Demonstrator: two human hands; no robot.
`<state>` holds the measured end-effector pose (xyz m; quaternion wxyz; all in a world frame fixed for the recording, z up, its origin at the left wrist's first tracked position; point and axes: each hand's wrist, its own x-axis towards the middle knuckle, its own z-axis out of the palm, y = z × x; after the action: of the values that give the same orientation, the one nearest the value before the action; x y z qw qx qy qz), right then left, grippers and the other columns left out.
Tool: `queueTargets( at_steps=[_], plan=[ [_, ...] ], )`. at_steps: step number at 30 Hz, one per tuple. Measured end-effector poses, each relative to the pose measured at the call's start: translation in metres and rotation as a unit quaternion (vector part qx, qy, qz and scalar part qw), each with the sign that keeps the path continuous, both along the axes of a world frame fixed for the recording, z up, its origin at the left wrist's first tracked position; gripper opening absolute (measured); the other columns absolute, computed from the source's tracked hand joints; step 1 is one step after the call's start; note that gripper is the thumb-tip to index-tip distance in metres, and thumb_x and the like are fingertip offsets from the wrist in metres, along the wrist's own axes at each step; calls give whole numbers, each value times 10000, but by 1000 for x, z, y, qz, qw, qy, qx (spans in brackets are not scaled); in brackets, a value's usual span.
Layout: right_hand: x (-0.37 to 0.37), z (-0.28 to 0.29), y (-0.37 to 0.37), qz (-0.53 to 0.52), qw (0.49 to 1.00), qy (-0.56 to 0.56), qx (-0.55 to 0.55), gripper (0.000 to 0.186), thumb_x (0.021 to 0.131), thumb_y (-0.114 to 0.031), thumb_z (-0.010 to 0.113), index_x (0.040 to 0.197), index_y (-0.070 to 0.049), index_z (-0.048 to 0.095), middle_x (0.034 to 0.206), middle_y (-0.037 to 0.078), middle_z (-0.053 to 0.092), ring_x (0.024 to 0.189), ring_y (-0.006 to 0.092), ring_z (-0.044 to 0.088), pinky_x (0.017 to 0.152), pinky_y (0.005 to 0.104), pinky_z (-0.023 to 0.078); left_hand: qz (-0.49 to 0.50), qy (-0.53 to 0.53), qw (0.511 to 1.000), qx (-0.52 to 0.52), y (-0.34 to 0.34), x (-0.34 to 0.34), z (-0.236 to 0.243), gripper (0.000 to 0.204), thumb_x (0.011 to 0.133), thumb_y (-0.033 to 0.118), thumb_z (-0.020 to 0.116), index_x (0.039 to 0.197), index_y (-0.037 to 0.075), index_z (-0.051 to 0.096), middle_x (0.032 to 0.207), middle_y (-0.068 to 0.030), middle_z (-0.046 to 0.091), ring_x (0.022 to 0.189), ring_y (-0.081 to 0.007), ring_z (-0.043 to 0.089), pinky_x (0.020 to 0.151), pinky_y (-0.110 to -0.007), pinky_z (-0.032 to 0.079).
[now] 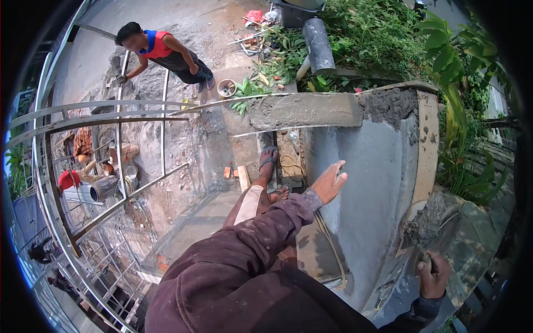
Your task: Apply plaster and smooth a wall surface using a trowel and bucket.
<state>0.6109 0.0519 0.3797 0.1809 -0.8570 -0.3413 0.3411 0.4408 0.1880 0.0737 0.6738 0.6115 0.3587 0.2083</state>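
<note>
My left hand [328, 183] reaches over the smooth grey cement surface [369, 183], fingers spread and holding nothing. At the lower right, my right hand [434, 276] is closed round the handle of a trowel [424, 257]. Its blade is hard to make out beside a heap of wet mortar [426, 223]. Rough dark mortar [393, 105] covers the far corner of the cement surface. A pale wooden board [426, 139] runs along its right edge. A plastered ledge [305, 111] closes the far side.
Metal framing [119, 133] stands on the left. Beyond the ledge, another person [172, 55] holds a post near a bucket [227, 87]. A yellowish cord [331, 244] lies by my legs. Plants [366, 39] grow beyond the ledge and along the right. Brick pieces [227, 172] lie near my feet.
</note>
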Motion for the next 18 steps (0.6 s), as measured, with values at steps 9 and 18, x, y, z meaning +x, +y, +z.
queueTargets(
  at_steps=[9,18],
  plan=[
    [-60,-211,162,216,972,91,5,278,688,-168,628,870,33,566,699,134,580,635,187,562,605,280,430,205,218,954,-28,110,-186,-180,540,867,448,255,1117,21,471,1113,-135,504,1067,-251,441,891,-322,318],
    [-104,-395,223,249,957,-146,25,264,685,-169,571,910,-34,552,831,136,584,760,314,559,676,375,438,300,207,890,-274,188,-129,-215,672,843,545,178,1196,18,402,1236,-156,394,1159,-240,342,952,-276,225]
  ],
)
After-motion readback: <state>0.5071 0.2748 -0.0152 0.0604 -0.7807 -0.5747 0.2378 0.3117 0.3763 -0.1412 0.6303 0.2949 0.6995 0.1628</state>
